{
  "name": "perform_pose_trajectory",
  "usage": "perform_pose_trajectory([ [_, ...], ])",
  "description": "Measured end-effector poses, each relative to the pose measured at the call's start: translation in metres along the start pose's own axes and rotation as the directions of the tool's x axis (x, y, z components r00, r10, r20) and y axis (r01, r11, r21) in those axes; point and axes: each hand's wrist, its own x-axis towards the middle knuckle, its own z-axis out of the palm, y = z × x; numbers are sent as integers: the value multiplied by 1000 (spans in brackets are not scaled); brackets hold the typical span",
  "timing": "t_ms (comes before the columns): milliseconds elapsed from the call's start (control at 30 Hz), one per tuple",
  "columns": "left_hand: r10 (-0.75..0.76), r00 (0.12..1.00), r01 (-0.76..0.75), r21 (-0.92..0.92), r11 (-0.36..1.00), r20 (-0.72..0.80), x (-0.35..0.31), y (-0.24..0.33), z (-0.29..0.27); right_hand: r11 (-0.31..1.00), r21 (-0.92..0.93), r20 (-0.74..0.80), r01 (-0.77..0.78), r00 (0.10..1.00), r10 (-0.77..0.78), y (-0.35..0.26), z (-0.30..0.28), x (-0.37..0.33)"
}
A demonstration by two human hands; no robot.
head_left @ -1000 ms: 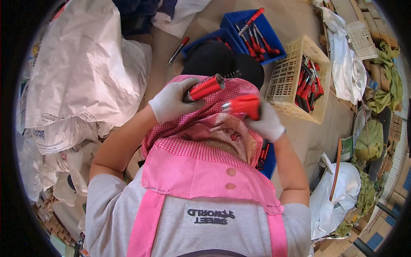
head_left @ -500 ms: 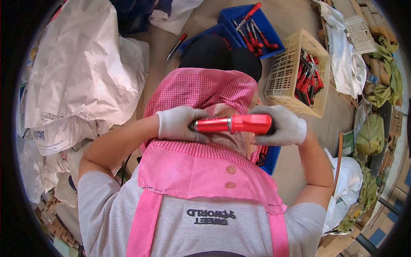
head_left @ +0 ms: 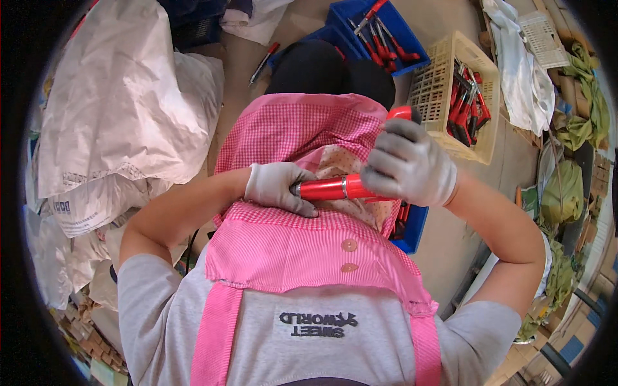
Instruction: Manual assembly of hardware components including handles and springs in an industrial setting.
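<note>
A red tubular tool (head_left: 324, 188) with a silver ring lies crosswise over my lap, above the pink checked apron. My left hand (head_left: 280, 188), in a whitish glove, is closed round its left end. At the other end my right hand (head_left: 407, 157), gloved too, is wrapped over the tool with its knuckles up. A red piece with a dark end rises past the right hand's fingers. It seems to be the tool's handle, but the hand hides where it joins.
Blue bins (head_left: 421, 63) with red-handled tools stand ahead, beside a cream crate (head_left: 487, 142) of similar tools. Another blue bin (head_left: 416, 231) is by my lap's right side. One tool (head_left: 263, 65) lies on the floor. Large white sacks (head_left: 122, 96) fill the left side.
My right hand has moved up and turned over, from cupping the tool's right end to gripping it from above. A red part now points upward there. My left hand has barely shifted.
</note>
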Motion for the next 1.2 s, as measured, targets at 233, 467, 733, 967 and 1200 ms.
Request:
perform_pose_trajectory([
  [233, 371, 775, 321, 825, 466, -511, -10, 21, -11, -946, 305, 873, -112, 430, 230, -36, 37, -19],
  [467, 328, 760, 217, 695, 686, -561, 0, 29, -26, 879, 452, -686, -152, 571, 451, -8, -22, 10],
  [733, 360, 786, 33, 615, 788, -503, -1, 31, -30, 925, -341, -357, -165, 933, 35, 14, 1, 11],
  [967, 275, 847, 163, 714, 681, -455, -25, 38, -37, 969, 145, -219, -202, 948, 230, 18, 3, 14],
  [1200, 986, 99, 504, 861, 68, -136, -36, 98, -92, -537, 784, 311, 312, 551, 774, -5, 64, 39],
])
